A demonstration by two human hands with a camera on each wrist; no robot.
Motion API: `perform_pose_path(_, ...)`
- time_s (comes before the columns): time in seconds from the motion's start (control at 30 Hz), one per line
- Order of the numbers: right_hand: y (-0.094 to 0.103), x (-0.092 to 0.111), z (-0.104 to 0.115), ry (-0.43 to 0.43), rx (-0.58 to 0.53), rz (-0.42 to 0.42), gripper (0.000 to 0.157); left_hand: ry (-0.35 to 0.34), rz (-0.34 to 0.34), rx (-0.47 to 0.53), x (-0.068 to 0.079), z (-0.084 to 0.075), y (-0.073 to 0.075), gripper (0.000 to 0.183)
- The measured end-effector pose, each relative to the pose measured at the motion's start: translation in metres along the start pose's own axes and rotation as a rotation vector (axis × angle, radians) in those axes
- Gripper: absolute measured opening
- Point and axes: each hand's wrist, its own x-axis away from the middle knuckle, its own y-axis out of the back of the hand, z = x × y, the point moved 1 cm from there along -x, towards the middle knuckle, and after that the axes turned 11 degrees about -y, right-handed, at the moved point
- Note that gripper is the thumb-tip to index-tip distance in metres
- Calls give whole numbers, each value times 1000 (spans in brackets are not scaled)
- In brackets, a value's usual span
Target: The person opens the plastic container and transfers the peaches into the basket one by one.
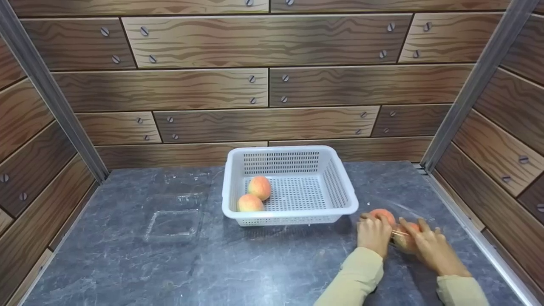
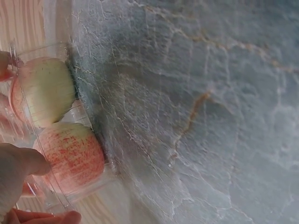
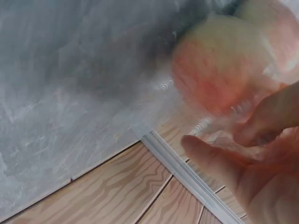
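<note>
At the right of the table, a clear plastic clamshell box [image 2: 100, 179] holds two red-and-yellow peaches, a nearer peach [image 1: 406, 243] and a farther peach [image 1: 381, 215]. My left hand [image 1: 374, 233] grips the box's left side, its thumb [image 2: 32, 161] against the plastic beside one peach. On the opposite side my right hand [image 1: 437, 250] holds the box's edge, thumb and forefinger at the plastic in the right wrist view. The fingers partly cover both peaches in the head view.
A white perforated basket [image 1: 293, 214] stands at the back middle, with two peaches [image 1: 259, 188] in its left part. Left of it lie clear plastic boxes [image 1: 174, 223] on the grey marbled table [image 1: 238, 272]. Wood-patterned walls [image 1: 272, 42] and metal posts enclose the table.
</note>
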Motion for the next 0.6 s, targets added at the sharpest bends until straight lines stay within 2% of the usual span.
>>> perform_pose_path(0.17,0,5,1,-48,-5,25,67,-5,-6,6,1,1,0,28)
perform_pose_path(0.43,-3,13,3,-130,20,-5,82,-15,-20,9,2,0,-1,30)
perform_pose_path(0.6,-6,13,6,-145,37,-31,83,-16,-33,8,2,3,-2,29)
